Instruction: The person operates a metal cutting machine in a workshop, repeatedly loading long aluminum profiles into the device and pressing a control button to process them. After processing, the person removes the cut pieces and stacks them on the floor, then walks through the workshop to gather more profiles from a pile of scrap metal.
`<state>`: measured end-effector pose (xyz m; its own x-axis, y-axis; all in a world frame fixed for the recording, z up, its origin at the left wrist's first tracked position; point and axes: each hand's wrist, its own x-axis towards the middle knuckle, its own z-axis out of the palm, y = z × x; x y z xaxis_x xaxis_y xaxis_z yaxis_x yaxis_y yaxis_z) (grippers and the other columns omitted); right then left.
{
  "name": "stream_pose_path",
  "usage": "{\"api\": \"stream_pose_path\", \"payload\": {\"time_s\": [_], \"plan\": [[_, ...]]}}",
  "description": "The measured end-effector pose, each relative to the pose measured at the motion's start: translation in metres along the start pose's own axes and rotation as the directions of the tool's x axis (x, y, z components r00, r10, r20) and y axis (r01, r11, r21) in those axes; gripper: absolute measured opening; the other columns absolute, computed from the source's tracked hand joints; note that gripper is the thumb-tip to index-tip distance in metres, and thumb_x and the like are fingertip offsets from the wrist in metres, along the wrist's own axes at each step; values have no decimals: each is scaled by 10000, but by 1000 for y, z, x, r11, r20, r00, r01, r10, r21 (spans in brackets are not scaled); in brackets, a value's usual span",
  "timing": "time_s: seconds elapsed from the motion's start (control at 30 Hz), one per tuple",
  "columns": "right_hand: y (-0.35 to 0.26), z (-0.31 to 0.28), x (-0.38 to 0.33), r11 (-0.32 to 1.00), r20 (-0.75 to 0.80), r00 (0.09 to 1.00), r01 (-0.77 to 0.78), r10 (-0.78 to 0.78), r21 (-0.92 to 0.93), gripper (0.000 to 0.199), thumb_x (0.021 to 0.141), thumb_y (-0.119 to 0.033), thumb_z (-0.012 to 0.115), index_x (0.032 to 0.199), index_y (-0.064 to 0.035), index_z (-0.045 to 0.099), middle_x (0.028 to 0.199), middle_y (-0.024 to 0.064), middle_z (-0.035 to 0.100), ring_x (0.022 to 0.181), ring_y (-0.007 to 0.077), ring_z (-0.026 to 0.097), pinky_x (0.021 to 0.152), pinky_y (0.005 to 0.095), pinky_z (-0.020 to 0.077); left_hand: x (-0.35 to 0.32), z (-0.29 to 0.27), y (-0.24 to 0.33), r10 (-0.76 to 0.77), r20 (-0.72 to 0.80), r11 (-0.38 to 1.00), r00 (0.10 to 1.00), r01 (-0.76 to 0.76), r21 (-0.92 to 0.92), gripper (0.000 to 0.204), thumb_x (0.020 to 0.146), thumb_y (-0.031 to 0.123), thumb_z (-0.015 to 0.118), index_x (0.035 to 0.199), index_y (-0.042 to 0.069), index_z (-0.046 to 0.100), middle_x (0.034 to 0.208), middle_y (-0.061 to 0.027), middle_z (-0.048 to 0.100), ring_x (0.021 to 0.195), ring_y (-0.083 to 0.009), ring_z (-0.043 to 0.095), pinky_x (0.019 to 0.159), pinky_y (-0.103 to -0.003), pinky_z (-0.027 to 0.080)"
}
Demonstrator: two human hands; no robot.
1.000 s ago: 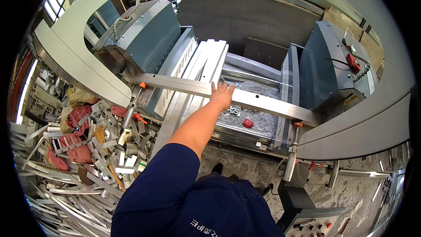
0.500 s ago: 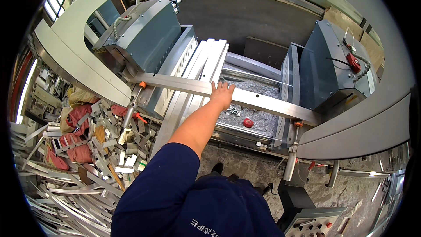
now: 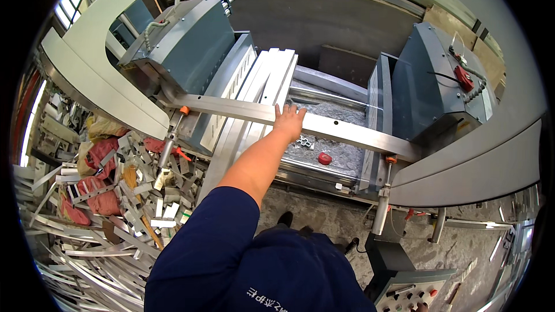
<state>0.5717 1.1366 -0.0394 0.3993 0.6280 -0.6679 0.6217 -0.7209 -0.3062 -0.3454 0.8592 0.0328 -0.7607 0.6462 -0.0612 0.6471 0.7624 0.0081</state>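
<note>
My left hand (image 3: 289, 122) still lies spread on the smooth, straight metal bar (image 3: 347, 130), mid-frame; right hand (image 3: 422, 308), cropped lower right, I can't read.

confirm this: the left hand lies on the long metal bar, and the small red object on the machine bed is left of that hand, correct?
No, the small red object on the machine bed is to the right of the left hand, as the head view shows; that hand does lie on the long metal bar.
</note>
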Motion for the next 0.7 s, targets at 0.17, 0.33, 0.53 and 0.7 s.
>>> {"api": "stream_pose_path", "payload": {"time_s": [0.17,0.33,0.53,0.7], "plan": [[0,0,-3,1000,-9,1000,1,-1,-2,472,900,-174,473,1371,-161,455,1041,96,585,735,248,594,622,439,470,0,0,2,6,6,1000,1000,-6,-13,706,817,83,685,1460,162,403,1423,-153,448,1384,-347,369,1192,-608,149],[-4,4,-5,1000,-10,1000,-6,6,-7,478,898,-165,464,1376,-164,448,1042,95,581,735,247,590,628,441,468,-1,0,1,4,7,999,1000,-3,-32,701,827,101,690,1463,163,402,1424,-155,447,1387,-350,364,1195,-604,142],[-6,4,-9,1000,-18,1000,-1,1,-13,487,895,-155,454,1381,-168,439,1043,94,576,735,245,585,636,444,464,1,1,0,2,6,999,1000,-1,-32,705,810,58,664,1459,163,409,1423,-152,449,1391,-348,362,1195,-607,138],[-12,7,-13,999,-49,999,-21,19,-32,465,911,-155,455,1375,-165,448,1063,97,580,736,243,586,640,440,462,0,0,0,3,-2,999,1000,-3,-39,703,805,48,653,1456,166,413,1427,-153,447,1392,-348,362,1196,-611,135]]}}
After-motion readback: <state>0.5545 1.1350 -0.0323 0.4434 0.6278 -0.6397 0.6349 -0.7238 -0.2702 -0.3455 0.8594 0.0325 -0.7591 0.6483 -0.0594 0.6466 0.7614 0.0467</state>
